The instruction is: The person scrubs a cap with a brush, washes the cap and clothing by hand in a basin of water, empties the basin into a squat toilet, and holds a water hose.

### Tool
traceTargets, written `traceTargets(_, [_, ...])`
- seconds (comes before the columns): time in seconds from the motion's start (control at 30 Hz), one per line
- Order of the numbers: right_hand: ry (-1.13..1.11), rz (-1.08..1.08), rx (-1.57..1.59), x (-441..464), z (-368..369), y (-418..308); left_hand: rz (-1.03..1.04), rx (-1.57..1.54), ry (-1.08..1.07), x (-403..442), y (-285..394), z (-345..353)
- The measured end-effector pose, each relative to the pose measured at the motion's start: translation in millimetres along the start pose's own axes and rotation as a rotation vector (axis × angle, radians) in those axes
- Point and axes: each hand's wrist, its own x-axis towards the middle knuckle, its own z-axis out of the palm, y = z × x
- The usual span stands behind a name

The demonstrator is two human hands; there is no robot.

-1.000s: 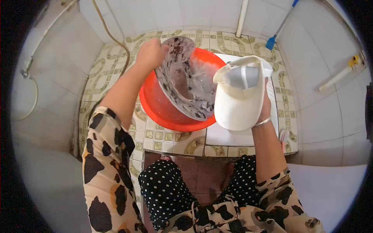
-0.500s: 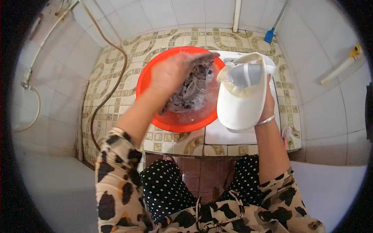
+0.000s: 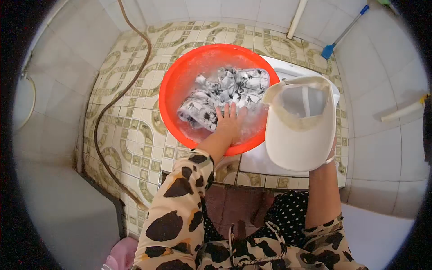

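Observation:
An orange-red basin (image 3: 165, 85) holds soapy water and a wet white garment with a black flower print (image 3: 246, 85). My left hand (image 3: 229, 126) lies palm down with its fingers spread, touching the garment's near edge and the water. On the right, my right hand (image 3: 333, 147) holds up a white cap (image 3: 297, 143), its brim toward me and its hollow inside showing. Most of that hand is hidden behind the cap; only its edge and the wrist with a silver bangle show.
Under the cap and the basin's right side is a white ceramic fixture (image 3: 265, 162) set in the tiled ledge (image 3: 130, 130). A brown hose (image 3: 101, 117) runs along the left. A blue brush (image 3: 328, 51) leans at the back right, and a pink object (image 3: 122, 253) sits at lower left.
My left hand has come down from above the basin onto the garment, which now lies more spread out. The cap has moved nearer to me, and the whole view has shifted.

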Motion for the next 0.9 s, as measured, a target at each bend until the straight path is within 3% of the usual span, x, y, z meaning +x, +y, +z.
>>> traceTargets(0.07, [0.083,-0.006,0.009,3.6,6.3,0.5,0.010,-0.006,0.097,10.5,-6.8,14.2])
traceTargets(0.13, [0.058,-0.005,-0.022,7.2,-5.0,-0.3,0.050,0.034,-0.093,11.7,-4.7,3.5])
traceTargets(0.27, [0.138,0.020,-0.014,1.8,11.3,-5.6,0.131,0.011,-0.109,3.4,6.0,-24.0])
traceTargets(0.33, [0.089,-0.010,0.005,2.5,6.9,-6.6,0.040,-0.535,-0.045,10.8,1.1,-50.0])
traceTargets(0.4, [0.045,-0.044,0.029,3.6,4.3,-8.0,0.006,-0.602,0.128,5.9,-16.1,-101.4])
traceTargets(0.47, [-0.033,-0.048,0.154,5.4,4.8,-10.5,-0.089,-1.011,0.093,-4.4,-44.9,-147.4])
traceTargets(0.53, [-0.030,-0.047,0.155,8.1,1.5,-10.6,-0.089,-1.144,0.086,-16.3,-71.8,-189.1])
traceTargets(0.63, [0.004,-0.021,0.138,7.6,-0.5,-10.8,-0.161,-1.094,0.181,-37.0,-70.8,-233.5])
traceTargets(0.7, [0.042,0.005,0.104,6.2,9.2,-6.4,-0.141,-1.471,0.168,-58.6,-52.7,-254.8])
traceTargets(0.8, [0.021,0.099,0.020,11.2,9.5,13.4,-0.115,-1.286,0.248,-72.0,-24.5,-262.9])
traceTargets(0.87, [-0.062,0.201,-0.020,7.4,16.7,22.2,-0.013,-0.968,0.359,-87.9,12.7,-256.5])
traceTargets(0.9, [-0.166,0.147,0.055,6.2,25.2,28.7,0.022,-0.795,0.396,-97.3,36.5,-253.8])
